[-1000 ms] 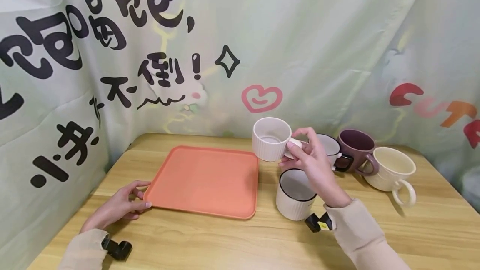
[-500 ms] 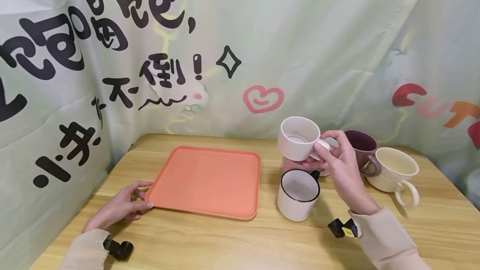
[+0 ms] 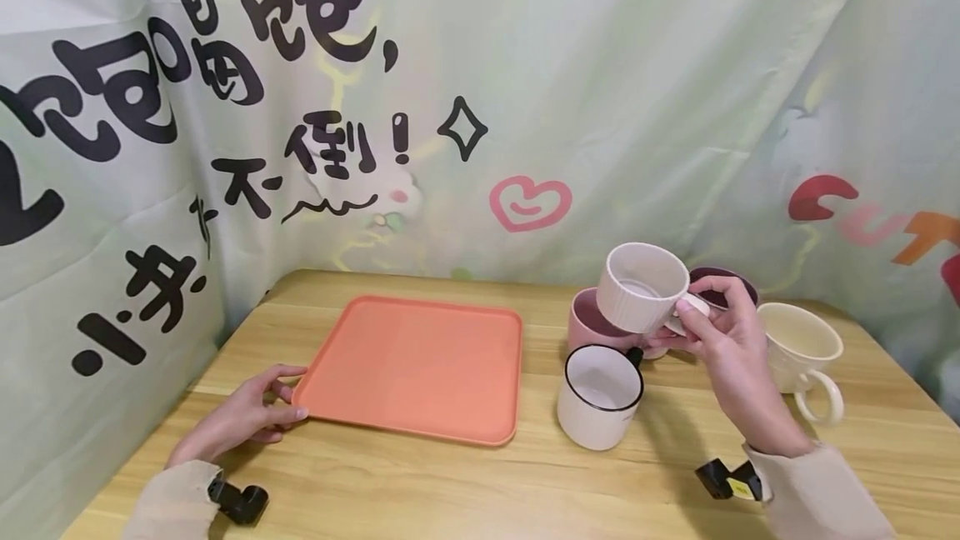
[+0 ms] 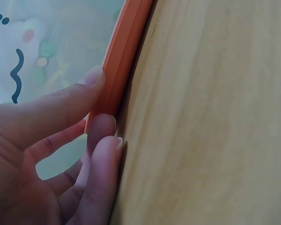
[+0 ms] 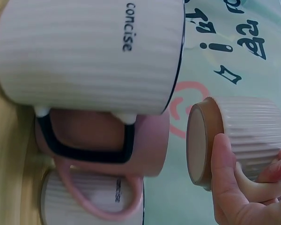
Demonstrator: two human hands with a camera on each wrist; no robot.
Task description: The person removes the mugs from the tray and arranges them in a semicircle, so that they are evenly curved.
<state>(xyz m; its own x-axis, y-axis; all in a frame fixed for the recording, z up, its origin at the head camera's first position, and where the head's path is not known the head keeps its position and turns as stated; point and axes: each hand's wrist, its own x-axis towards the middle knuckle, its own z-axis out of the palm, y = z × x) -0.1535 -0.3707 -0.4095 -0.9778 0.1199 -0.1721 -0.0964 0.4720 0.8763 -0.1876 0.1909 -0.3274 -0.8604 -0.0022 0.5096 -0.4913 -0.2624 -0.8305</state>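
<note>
My right hand (image 3: 738, 348) grips a white ribbed mug (image 3: 641, 302) by its handle, raised off the table and slightly tilted. In the right wrist view its tan base (image 5: 213, 140) shows, with a finger along it. Behind and below it stands a pink mug (image 3: 588, 327), partly covered. In front is a white mug with a black rim (image 3: 596, 422), "concise" printed on its side. At the left, my left hand (image 3: 243, 419) pinches the near-left corner of an orange tray (image 3: 412, 369), thumb on the rim and fingers beneath, as the left wrist view shows.
A purple mug (image 3: 723, 275), mostly hidden behind my right hand, and a cream mug (image 3: 798, 357) stand at the right. Another "concise" mug (image 5: 65, 201) appears beyond the pink one in the right wrist view. A printed curtain (image 3: 600, 90) hangs behind the wooden table (image 3: 450, 490).
My right hand has carried the white ribbed mug rightward, away from the tray's right edge to over the pink mug. My left hand and the tray have stayed put.
</note>
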